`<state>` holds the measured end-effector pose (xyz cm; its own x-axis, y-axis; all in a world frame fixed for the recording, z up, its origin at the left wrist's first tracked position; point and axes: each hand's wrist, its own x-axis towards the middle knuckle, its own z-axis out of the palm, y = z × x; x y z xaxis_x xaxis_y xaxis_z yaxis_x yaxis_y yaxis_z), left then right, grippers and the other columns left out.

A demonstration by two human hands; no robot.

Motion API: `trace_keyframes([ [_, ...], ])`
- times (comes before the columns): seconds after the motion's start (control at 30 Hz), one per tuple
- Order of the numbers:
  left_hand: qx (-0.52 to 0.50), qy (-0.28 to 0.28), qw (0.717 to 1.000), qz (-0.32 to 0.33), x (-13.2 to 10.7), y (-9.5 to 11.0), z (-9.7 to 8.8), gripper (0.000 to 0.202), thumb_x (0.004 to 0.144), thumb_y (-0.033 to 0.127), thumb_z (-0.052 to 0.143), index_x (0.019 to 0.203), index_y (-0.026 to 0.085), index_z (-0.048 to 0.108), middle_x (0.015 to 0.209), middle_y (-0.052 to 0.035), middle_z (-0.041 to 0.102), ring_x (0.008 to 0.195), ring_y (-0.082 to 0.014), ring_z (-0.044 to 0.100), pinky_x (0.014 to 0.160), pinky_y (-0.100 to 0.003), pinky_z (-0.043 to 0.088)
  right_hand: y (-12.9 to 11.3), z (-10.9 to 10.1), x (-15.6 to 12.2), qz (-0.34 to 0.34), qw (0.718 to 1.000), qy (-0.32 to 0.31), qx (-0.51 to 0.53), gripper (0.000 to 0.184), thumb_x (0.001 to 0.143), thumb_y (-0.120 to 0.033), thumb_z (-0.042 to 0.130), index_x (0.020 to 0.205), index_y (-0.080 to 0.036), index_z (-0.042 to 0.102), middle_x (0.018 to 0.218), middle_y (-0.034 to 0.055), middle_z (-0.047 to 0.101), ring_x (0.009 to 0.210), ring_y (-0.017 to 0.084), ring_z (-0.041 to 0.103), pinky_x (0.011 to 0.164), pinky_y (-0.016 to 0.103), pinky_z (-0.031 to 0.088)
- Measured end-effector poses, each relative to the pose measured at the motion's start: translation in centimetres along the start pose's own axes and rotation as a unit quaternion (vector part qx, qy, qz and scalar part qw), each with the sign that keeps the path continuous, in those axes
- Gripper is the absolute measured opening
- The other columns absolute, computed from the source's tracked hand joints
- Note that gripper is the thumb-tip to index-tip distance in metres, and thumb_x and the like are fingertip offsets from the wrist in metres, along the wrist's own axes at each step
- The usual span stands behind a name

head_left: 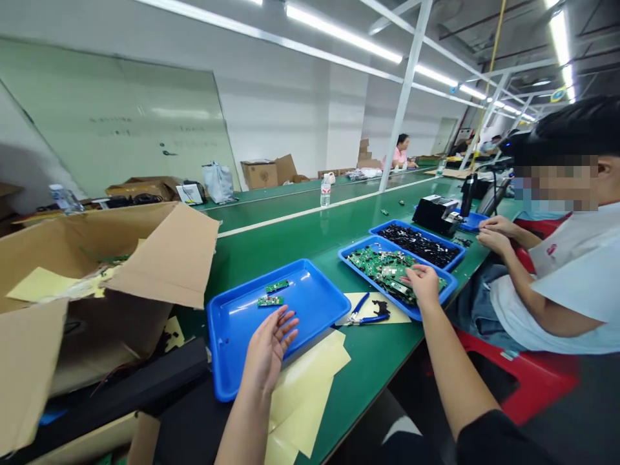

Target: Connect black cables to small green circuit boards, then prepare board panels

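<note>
My left hand (pixel 274 339) is open, palm up with its fingers spread, over the near edge of a blue tray (pixel 310 303). Just beyond its fingertips, two small green circuit boards (pixel 270 301) lie in that tray, apart from my hand. My right hand (pixel 422 284) reaches over a second blue tray (pixel 448 284) heaped with green circuit boards (pixel 380 263). Its thumb and fingers are pinched on a circuit board at the pile; the fingers partly hide it. Between the trays, blue-handled cutters (pixel 359 315) rest on yellow paper beside a black plastic piece (pixel 380 309).
Behind the board pile stands a blue tray of black parts (pixel 419 244), near a black machine (pixel 436 214). An open cardboard box (pixel 165 252) is on the left. Yellow sheets (pixel 314 387) lie along the near edge. A co-worker (pixel 547 271) sits at the right. A bottle (pixel 325 192) stands farther back.
</note>
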<state>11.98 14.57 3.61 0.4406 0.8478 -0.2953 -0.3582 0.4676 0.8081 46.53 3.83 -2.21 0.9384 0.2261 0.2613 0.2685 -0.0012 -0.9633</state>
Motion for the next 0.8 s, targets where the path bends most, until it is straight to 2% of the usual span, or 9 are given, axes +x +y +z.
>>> trace_keyframes([
  [0.1, -0.013, 0.028, 0.998, 0.047, 0.3, 1.0, -0.9, 0.018, 0.075, 0.024, 0.058, 0.089, 0.014, 0.063, 0.085, -0.0064, 0.067, 0.072, -0.0148, 0.064, 0.061, -0.024, 0.05, 1.4, -1.8, 1.0, 0.026, 0.997, 0.011, -0.068, 0.025, 0.064, -0.025, 0.055, 0.086, -0.019, 0.044, 0.058, -0.0018, 0.056, 0.051, 0.016, 0.061, 0.054, 0.029, 0.054],
  [0.27, -0.081, 0.163, 0.976, 0.117, 0.8, 3.2, -3.4, 0.012, 0.078, 0.018, 0.052, 0.081, 0.015, 0.063, 0.074, -0.0016, 0.064, 0.064, -0.0108, 0.062, 0.058, -0.02, 0.049, 1.6, -1.7, 3.0, 0.048, 0.979, 0.004, -0.199, 0.017, 0.066, -0.021, 0.052, 0.081, -0.016, 0.051, 0.053, 0.0002, 0.055, 0.047, 0.018, 0.058, 0.053, 0.033, 0.05],
  [0.4, -0.123, 0.222, 0.961, 0.109, 1.0, 4.0, -4.3, 0.016, 0.08, 0.014, 0.046, 0.077, 0.016, 0.062, 0.07, -0.0002, 0.062, 0.061, -0.0087, 0.061, 0.055, -0.018, 0.047, 1.0, -1.6, 4.2, 0.036, 0.945, 0.002, -0.324, 0.008, 0.063, -0.022, 0.057, 0.07, -0.017, 0.057, 0.058, 0.0066, 0.056, 0.06, 0.025, 0.058, 0.062, 0.041, 0.044],
  [0.5, -0.128, 0.228, 0.962, 0.078, 1.1, 3.8, -4.4, 0.018, 0.082, 0.013, 0.044, 0.078, 0.016, 0.062, 0.071, -0.0007, 0.062, 0.06, -0.0089, 0.061, 0.054, -0.019, 0.048, 0.4, -1.5, 4.0, 0.016, 0.915, 0.002, -0.403, 0.02, 0.065, -0.027, 0.057, 0.081, -0.017, 0.062, 0.075, 0.0172, 0.059, 0.076, 0.031, 0.057, 0.063, 0.043, 0.039],
  [0.57, -0.125, 0.226, 0.964, 0.057, 1.2, 3.5, -4.4, 0.019, 0.082, 0.013, 0.043, 0.079, 0.016, 0.062, 0.072, -0.0011, 0.062, 0.06, -0.0091, 0.061, 0.053, -0.019, 0.048, 0.1, -1.0, 3.1, -0.017, 0.901, -0.007, -0.433, 0.029, 0.069, -0.032, 0.055, 0.092, -0.015, 0.061, 0.085, 0.0208, 0.057, 0.082, 0.032, 0.056, 0.065, 0.042, 0.039],
  [0.63, -0.12, 0.226, 0.966, 0.039, 1.3, 3.2, -4.5, 0.019, 0.082, 0.013, 0.044, 0.08, 0.016, 0.062, 0.073, -0.0011, 0.063, 0.06, -0.009, 0.061, 0.053, -0.019, 0.048, -0.3, -0.1, 1.6, -0.084, 0.896, -0.047, -0.433, 0.031, 0.072, -0.034, 0.051, 0.096, -0.015, 0.06, 0.085, 0.0176, 0.057, 0.079, 0.028, 0.056, 0.067, 0.04, 0.041],
  [0.7, -0.112, 0.226, 0.967, 0.027, 1.6, 3.0, -4.6, 0.018, 0.081, 0.013, 0.045, 0.081, 0.017, 0.062, 0.074, -0.0009, 0.063, 0.061, -0.009, 0.061, 0.053, -0.019, 0.049, -0.7, 1.0, -0.4, -0.161, 0.893, -0.124, -0.403, 0.029, 0.074, -0.033, 0.049, 0.096, -0.016, 0.059, 0.082, 0.0116, 0.058, 0.068, 0.022, 0.057, 0.067, 0.037, 0.044],
  [0.73, -0.106, 0.227, 0.968, 0.021, 1.9, 2.9, -4.8, 0.018, 0.081, 0.012, 0.045, 0.081, 0.018, 0.062, 0.075, -0.0008, 0.064, 0.062, -0.0091, 0.061, 0.054, -0.019, 0.049, -0.8, 1.5, -1.5, -0.181, 0.892, -0.172, -0.376, 0.027, 0.074, -0.032, 0.049, 0.095, -0.017, 0.058, 0.085, 0.01, 0.058, 0.063, 0.019, 0.056, 0.066, 0.035, 0.045],
  [0.8, -0.094, 0.227, 0.969, 0.004, 2.4, 2.7, -5.3, 0.017, 0.079, 0.012, 0.047, 0.08, 0.019, 0.063, 0.077, -0.0007, 0.065, 0.064, -0.0096, 0.062, 0.056, -0.02, 0.05, -1.1, 2.2, -3.4, -0.192, 0.894, -0.23, -0.333, 0.023, 0.076, -0.03, 0.047, 0.092, -0.017, 0.057, 0.086, 0.0087, 0.058, 0.062, 0.018, 0.057, 0.063, 0.033, 0.047],
])
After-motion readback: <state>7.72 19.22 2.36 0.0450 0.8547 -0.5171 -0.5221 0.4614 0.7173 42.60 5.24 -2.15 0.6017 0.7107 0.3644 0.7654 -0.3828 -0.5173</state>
